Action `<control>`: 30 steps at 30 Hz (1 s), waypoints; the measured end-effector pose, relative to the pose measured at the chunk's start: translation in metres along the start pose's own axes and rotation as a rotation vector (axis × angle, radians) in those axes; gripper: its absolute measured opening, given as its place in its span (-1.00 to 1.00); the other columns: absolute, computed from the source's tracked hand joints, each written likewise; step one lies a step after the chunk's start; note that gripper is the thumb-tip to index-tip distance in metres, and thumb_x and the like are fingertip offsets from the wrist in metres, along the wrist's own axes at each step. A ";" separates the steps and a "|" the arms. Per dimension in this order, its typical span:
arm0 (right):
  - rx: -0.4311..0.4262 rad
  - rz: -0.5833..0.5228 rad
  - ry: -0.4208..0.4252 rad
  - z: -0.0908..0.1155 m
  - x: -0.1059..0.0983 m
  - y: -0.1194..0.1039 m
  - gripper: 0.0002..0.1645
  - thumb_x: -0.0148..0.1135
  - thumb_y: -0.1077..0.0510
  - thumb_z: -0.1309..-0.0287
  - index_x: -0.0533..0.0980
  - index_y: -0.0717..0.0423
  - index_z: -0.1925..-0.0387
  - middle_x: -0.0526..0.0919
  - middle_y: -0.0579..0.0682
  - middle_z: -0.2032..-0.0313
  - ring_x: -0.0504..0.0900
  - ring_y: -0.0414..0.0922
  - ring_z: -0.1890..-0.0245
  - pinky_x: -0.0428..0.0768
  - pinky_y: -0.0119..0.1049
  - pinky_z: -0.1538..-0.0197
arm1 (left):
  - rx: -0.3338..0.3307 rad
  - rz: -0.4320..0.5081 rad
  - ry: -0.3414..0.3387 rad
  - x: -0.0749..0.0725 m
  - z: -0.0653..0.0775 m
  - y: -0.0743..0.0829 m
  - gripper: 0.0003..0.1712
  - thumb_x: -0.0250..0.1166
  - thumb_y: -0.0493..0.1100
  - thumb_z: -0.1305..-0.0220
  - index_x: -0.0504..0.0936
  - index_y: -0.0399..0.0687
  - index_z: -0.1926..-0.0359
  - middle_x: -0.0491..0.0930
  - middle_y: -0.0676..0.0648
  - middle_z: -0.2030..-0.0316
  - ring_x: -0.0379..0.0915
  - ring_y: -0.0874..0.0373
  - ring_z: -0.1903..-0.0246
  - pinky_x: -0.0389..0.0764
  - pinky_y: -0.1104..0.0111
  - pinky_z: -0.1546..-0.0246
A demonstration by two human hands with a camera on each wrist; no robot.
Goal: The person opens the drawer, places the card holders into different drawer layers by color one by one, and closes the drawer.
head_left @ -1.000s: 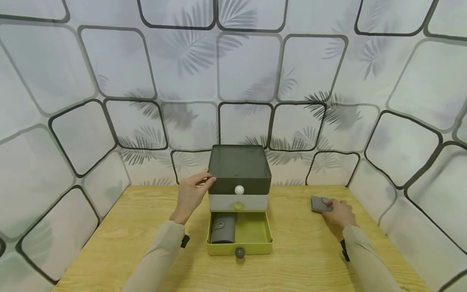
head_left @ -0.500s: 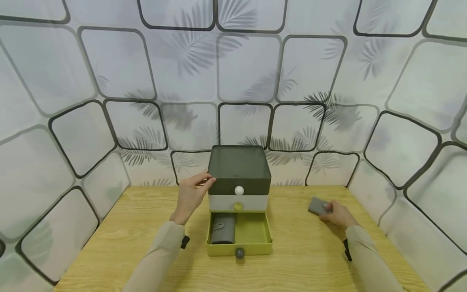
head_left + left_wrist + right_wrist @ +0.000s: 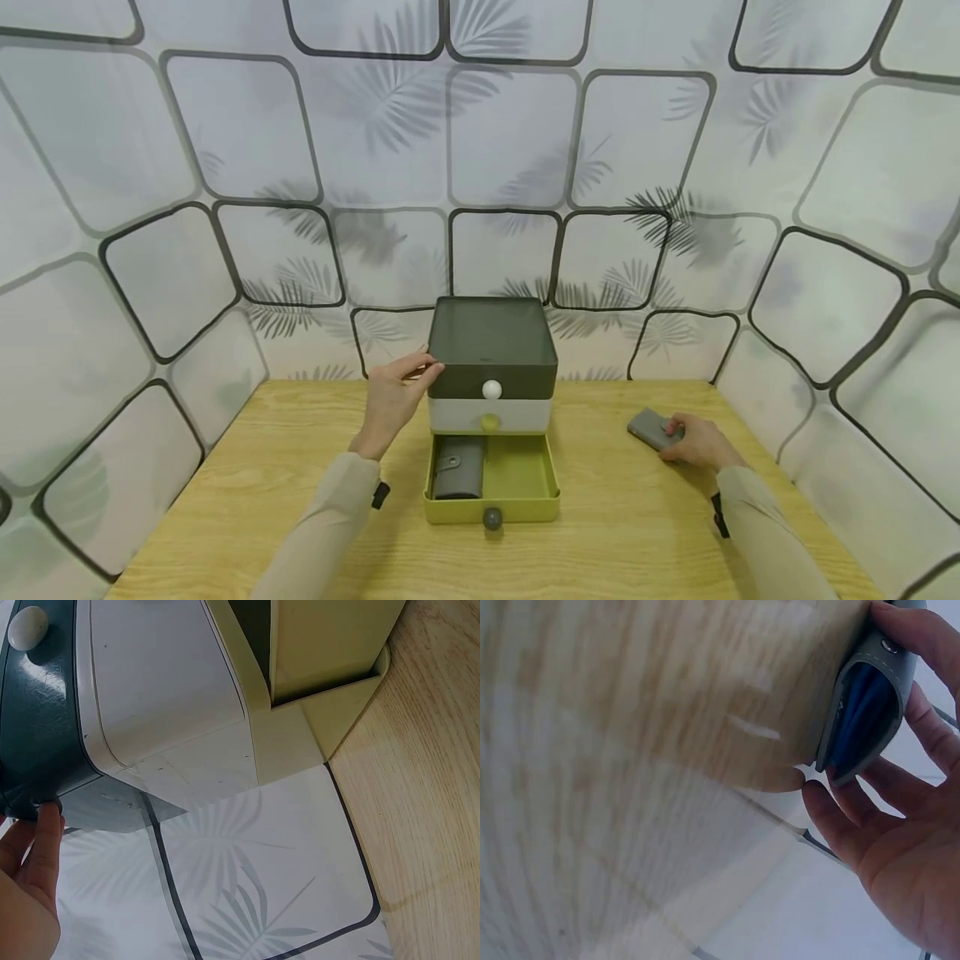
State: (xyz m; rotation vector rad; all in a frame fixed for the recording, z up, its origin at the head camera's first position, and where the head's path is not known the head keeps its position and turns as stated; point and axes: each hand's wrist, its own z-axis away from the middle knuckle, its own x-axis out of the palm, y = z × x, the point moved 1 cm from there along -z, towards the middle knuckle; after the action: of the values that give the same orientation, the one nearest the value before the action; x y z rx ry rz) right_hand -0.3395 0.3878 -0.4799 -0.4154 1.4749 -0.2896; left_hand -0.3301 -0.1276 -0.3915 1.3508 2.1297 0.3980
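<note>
My right hand (image 3: 701, 442) holds a grey snap-closed card holder (image 3: 651, 428) at the right of the table. In the right wrist view, thumb and fingers are around the card holder (image 3: 877, 690), whose blue inside shows at the end. My left hand (image 3: 396, 402) touches the front left corner of a small drawer unit (image 3: 491, 333) with its fingertips; in the left wrist view, fingers (image 3: 46, 840) rest against the dark top tier. The bottom green drawer (image 3: 525, 510) is pulled out. A second grey snap case (image 3: 460, 479) lies in its left part.
The unit stands on a wooden table (image 3: 285, 467), with a white middle drawer (image 3: 457, 417) above the green one. A patterned cloth backdrop (image 3: 510, 133) encloses the back and sides. The drawer's round grey knob (image 3: 492, 519) sticks out toward me.
My right hand has turned the card holder and shifted it slightly left; its grip sits at the right end. The left hand, the unit and the green drawer have stayed put.
</note>
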 end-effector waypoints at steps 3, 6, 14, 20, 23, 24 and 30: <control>-0.009 -0.005 0.023 0.002 0.002 0.000 -0.54 0.53 -0.02 0.07 0.49 0.08 0.23 0.61 0.16 0.20 0.46 -0.04 0.36 0.43 -0.28 0.36 | -0.007 0.009 -0.005 0.000 -0.001 0.000 -0.90 0.42 -0.17 -0.21 0.79 -0.09 0.28 0.77 -0.11 0.29 0.73 0.02 0.19 0.72 0.46 0.33; -0.014 -0.003 0.048 0.002 0.003 0.001 -0.56 0.53 -0.04 0.06 0.51 0.04 0.23 0.62 0.20 0.13 0.47 -0.05 0.34 0.44 -0.29 0.34 | -0.008 0.014 -0.008 0.000 -0.001 0.001 -0.90 0.41 -0.17 -0.21 0.79 -0.08 0.28 0.77 -0.09 0.30 0.73 0.03 0.18 0.73 0.45 0.31; -0.036 -0.026 0.106 0.005 0.005 -0.005 -0.55 0.50 -0.07 0.03 0.55 0.04 0.17 0.60 0.34 0.01 0.53 0.00 0.28 0.50 -0.23 0.29 | 0.005 0.006 -0.002 0.000 -0.001 0.002 -0.91 0.41 -0.18 -0.21 0.78 -0.08 0.29 0.77 -0.09 0.30 0.71 0.01 0.12 0.73 0.43 0.30; -0.089 -0.054 0.174 0.007 0.007 -0.015 -0.53 0.52 -0.10 0.06 0.56 0.03 0.17 0.64 0.26 0.10 0.53 -0.02 0.29 0.48 -0.26 0.31 | -0.011 0.011 -0.009 0.000 -0.002 0.002 -0.91 0.41 -0.17 -0.22 0.79 -0.07 0.29 0.77 -0.08 0.28 0.69 0.02 0.07 0.73 0.43 0.27; -0.121 -0.073 0.193 0.008 0.009 -0.021 -0.52 0.52 -0.12 0.06 0.56 0.01 0.16 0.65 0.24 0.09 0.54 -0.03 0.28 0.48 -0.26 0.30 | -0.024 0.023 -0.009 0.001 -0.001 0.001 -0.92 0.41 -0.17 -0.22 0.79 -0.06 0.29 0.77 -0.07 0.28 0.69 0.04 0.05 0.72 0.44 0.25; -0.128 -0.082 0.201 0.008 0.010 -0.023 -0.53 0.52 -0.11 0.06 0.57 -0.01 0.16 0.65 0.23 0.08 0.55 -0.04 0.27 0.49 -0.26 0.29 | -0.027 0.024 -0.009 0.001 -0.001 0.001 -0.92 0.41 -0.17 -0.22 0.79 -0.05 0.29 0.77 -0.06 0.28 0.69 0.05 0.05 0.72 0.45 0.25; -0.204 -0.123 0.213 0.012 0.011 -0.039 -0.61 0.52 -0.03 0.00 0.59 -0.03 0.15 0.65 0.20 0.02 0.56 -0.10 0.27 0.53 -0.25 0.29 | -0.036 0.023 -0.008 0.000 0.000 -0.001 -0.92 0.41 -0.17 -0.22 0.79 -0.04 0.28 0.77 -0.06 0.28 0.71 0.09 0.13 0.72 0.46 0.27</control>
State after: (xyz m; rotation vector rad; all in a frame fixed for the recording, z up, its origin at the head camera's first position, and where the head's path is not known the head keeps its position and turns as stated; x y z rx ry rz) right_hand -0.3245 0.3490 -0.4724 -0.6565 1.6980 -0.2887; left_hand -0.3309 -0.1276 -0.3917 1.3552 2.0923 0.4376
